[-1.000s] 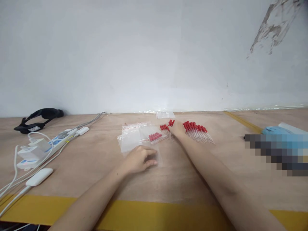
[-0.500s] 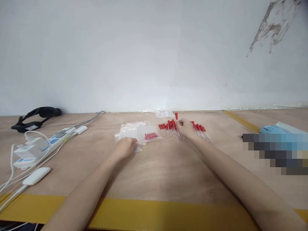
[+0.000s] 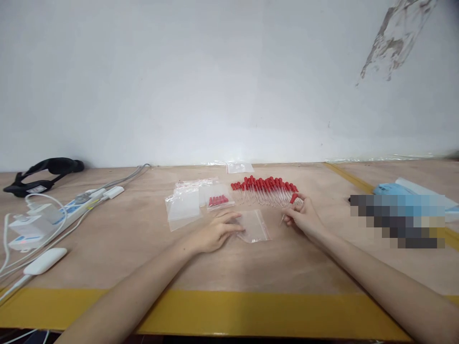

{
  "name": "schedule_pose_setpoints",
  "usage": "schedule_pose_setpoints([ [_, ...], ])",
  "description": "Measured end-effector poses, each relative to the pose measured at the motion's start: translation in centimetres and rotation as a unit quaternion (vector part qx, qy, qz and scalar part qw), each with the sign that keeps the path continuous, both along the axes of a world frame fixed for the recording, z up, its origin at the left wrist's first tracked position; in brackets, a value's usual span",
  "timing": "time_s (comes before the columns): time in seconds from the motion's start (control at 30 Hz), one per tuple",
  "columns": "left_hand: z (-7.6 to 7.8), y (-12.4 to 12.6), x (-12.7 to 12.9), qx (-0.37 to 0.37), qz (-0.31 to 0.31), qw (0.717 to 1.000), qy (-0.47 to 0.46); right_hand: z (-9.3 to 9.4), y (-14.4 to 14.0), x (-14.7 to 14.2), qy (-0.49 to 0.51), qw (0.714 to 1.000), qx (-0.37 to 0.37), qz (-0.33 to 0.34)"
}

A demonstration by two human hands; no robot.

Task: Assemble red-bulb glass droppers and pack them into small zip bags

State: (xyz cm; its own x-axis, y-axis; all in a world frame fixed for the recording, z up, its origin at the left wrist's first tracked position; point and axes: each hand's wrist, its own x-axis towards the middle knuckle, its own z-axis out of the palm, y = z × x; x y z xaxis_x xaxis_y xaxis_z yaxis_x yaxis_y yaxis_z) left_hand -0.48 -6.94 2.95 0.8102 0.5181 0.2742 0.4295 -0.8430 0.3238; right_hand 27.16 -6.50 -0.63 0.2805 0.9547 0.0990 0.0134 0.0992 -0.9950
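My right grip [image 3: 306, 217] is clamped on one red-bulbed dropper [image 3: 294, 198], right of centre; my left grip [image 3: 217, 232], fingers apart, touches an empty-looking zip bag [image 3: 256, 228]. One filled bag [image 3: 223, 205] mid-frame already holds red bulbs [image 3: 218, 199]; the loose droppers [image 3: 267, 184] above are unbagged. The wooden worktop [image 3: 222, 272], yellow-edged in front, meets a white wall [image 3: 179, 86], damaged upper right.

Light-brown wooden table [image 3: 251, 270], yellow front edge [image 3: 251, 313].
Carries slender red-bulbed droppers [image 3: 266, 185], clear flat plastic bags [image 3: 184, 203], long white power strip [image 3: 76, 209].
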Motion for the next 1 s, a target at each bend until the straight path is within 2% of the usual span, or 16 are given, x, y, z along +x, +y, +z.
schedule_pose_setpoints([
  [0.23,-1.0,-0.6,0.2,-0.044,0.052,0.997,0.026,-1.1,0.5,-0.8,0.067,0.997,0.022,-0.015],
  [0.43,-1.7,-0.5,0.3,-0.024,0.058,0.997,0.036,-1.0,0.6,-0.7,0.114,0.993,0.022,-0.018],
  [0.63,-1.7,-0.5,0.3,-0.023,0.059,0.998,0.029,-0.3,0.0,-1.6,0.168,0.986,0.003,-0.011],
  [0.73,-1.7,-0.4,0.5,-0.028,0.064,0.997,0.022,0.1,-0.6,-2.1,0.179,0.983,-0.025,0.025],
  [0.83,-1.7,-0.3,0.5,-0.028,0.060,0.998,0.003,0.1,-1.0,-2.1,0.145,0.983,-0.049,0.097],
  [1.0,-1.8,-0.1,0.6,-0.029,0.045,0.998,-0.022,-0.3,-1.0,-1.3,0.040,0.975,0.015,0.220],
])
